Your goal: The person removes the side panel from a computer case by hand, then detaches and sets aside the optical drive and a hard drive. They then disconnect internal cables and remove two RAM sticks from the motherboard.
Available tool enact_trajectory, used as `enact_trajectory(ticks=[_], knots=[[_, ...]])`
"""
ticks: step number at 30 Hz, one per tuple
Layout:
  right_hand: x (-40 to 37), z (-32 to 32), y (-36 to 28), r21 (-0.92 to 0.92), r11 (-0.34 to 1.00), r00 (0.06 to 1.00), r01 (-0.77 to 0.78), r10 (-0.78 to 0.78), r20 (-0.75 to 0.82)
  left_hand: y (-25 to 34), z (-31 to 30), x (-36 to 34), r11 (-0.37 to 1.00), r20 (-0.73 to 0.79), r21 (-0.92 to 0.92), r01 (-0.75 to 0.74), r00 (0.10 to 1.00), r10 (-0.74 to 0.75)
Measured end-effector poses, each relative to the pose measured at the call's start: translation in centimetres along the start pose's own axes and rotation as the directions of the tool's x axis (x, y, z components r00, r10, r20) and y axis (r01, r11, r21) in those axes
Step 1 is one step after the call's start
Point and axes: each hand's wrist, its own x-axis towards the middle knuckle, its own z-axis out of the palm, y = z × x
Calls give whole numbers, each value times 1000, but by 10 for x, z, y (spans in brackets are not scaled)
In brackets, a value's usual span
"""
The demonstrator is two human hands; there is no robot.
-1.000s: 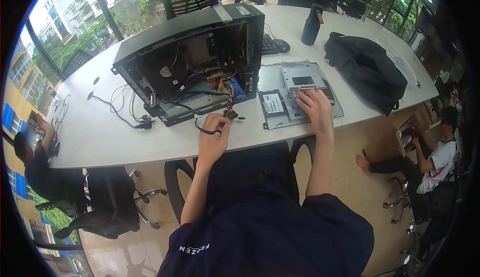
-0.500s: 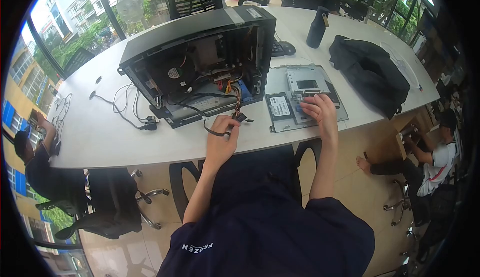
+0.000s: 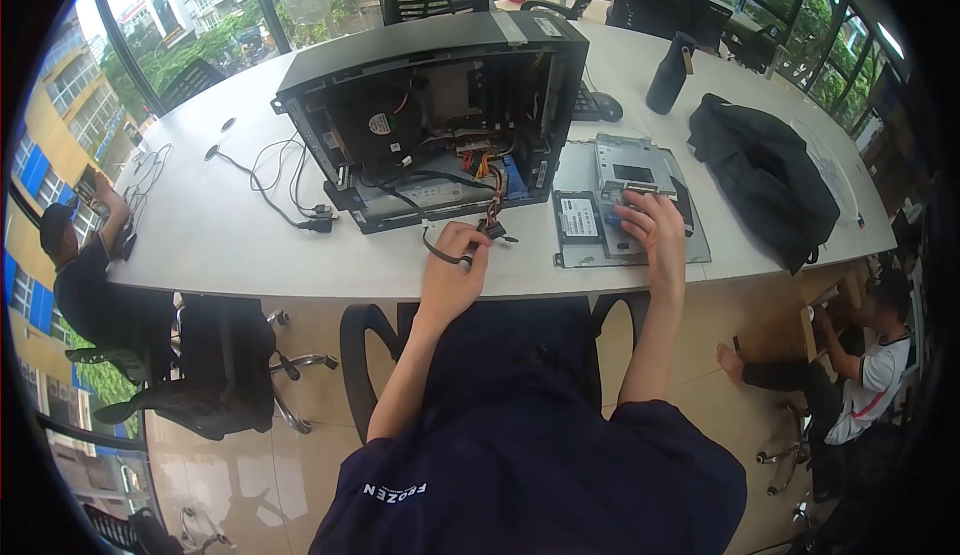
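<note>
An opened desktop computer case (image 3: 430, 45) stands on the desk, its inside facing me. My left hand (image 3: 455, 270) is closed on a black cable (image 3: 438, 252), just in front of the case. Close by its fingertips is a black power connector (image 3: 492, 229) on a bundle of coloured wires from the case. To the right lies a flat metal side panel (image 3: 695, 245) bearing a drive bracket (image 3: 607, 163) and a solid-state drive (image 3: 577, 218) with a white label. Over the bracket's near end, my right hand (image 3: 660, 237) has its fingers curled together; what they grip is hidden.
A black bag (image 3: 765, 185), a dark bottle (image 3: 668, 80) and a mouse (image 3: 602, 106) are at the right and back. Loose cables (image 3: 290, 217) lie left of the case. One person (image 3: 110, 255) sits at left, another (image 3: 865, 355) at right.
The camera view has shifted, so the desk and case appear farther right. My left hand keeps its grip on the cable, and my right hand stays over the bracket.
</note>
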Motion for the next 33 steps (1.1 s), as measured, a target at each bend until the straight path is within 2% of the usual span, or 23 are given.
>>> enact_trajectory(ticks=[2, 8, 11, 13, 14, 17, 19, 21, 22, 24, 25, 27, 31, 33], knots=[[1, -1, 1, -12, 1000, 1000, -8, 8, -3, -1, 3, -1, 999, -40, -32, -2, 999, 1], [-2, 1, 7, -142, 989, 997, 35, -45, -69, 1, 4, 0, 1000, -26, -21, 0, 1000, -1], [-7, -1, 8, -207, 977, 979, 44, -83, -187, 1, 5, 1, 999, -12, -47, 13, 1000, -14], [-12, 3, 3, -498, 859, 947, 116, -247, -204, -1, 4, 2, 1000, 8, -18, -9, 1000, 9], [-14, 8, 4, -501, 858, 946, 116, -249, -208, -2, 3, 3, 1000, 20, 15, -27, 999, 27], [-21, 42, 13, -425, 837, 931, 346, -361, 49, 5, 1, 4, 1000, 44, 15, 13, 999, -14], [-30, 79, 7, -501, 768, 916, 399, -312, 251, 4, 1, 5, 1000, 45, 5, 7, 999, -7], [-32, 115, 2, -510, 633, 806, 582, -365, 465, 4, 0, 5, 999, 39, 10, -33, 999, 33], [-28, 129, 6, -512, 633, 806, 581, -363, 467, 2, 0, 6, 999, 38, 8, -31, 999, 31], [-13, 151, 21, -541, 505, 740, 672, -429, 519, -3, 1, 6, 998, 47, -16, -54, 997, 55], [-4, 158, 27, -542, 502, 738, 674, -428, 521, -4, 2, 6, 998, 44, -18, -55, 997, 56], [9, 170, 32, -614, 538, 815, 578, -343, 467, -4, 2, 5, 998, 26, -34, -47, 999, 48], [10, 180, 29, -670, 516, 845, 534, -330, 421, -5, 1, 5, 999, 58, -25, -20, 998, 21], [16, 182, 33, -701, 437, 820, 563, -398, 410, 0, 0, 5, 999, 42, 34, -38, 998, 36]])
